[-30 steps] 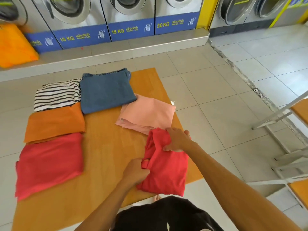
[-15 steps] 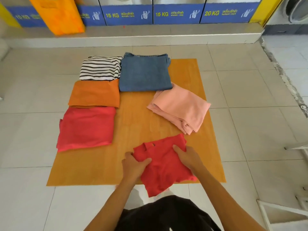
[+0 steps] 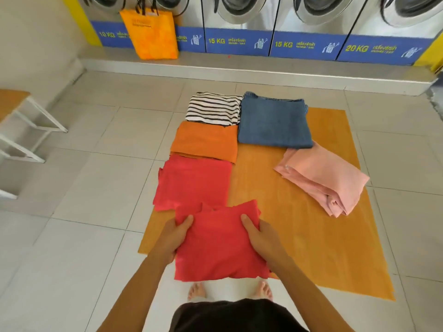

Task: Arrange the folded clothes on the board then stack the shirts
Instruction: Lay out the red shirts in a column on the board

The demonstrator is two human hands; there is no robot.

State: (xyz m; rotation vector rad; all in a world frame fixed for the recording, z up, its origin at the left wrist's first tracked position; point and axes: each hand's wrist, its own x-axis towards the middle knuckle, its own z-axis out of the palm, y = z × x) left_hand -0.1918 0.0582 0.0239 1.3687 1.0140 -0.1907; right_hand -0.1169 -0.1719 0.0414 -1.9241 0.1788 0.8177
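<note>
With each hand [image 3: 173, 238] [image 3: 260, 236] clamped on the folded red cotton shirt [image 3: 217, 248], lower it flat, edges squared, onto the other red folded shirt [image 3: 191, 182].

Capacity labels are printed in yellow on the blue panels [image 3: 239, 41] beneath the washing machines [image 3: 237, 10] — "10 KG", "15 KG", "15 KG" and "20 KG", left to right. The smaller script beside each cannot be read.

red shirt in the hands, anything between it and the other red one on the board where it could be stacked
Nothing visible does. The left hand and right hand hold the folded red shirt by its sides, just in front of the other red shirt, whose top is bare. The held shirt's far edge already overlaps its near edge in this view.
</note>
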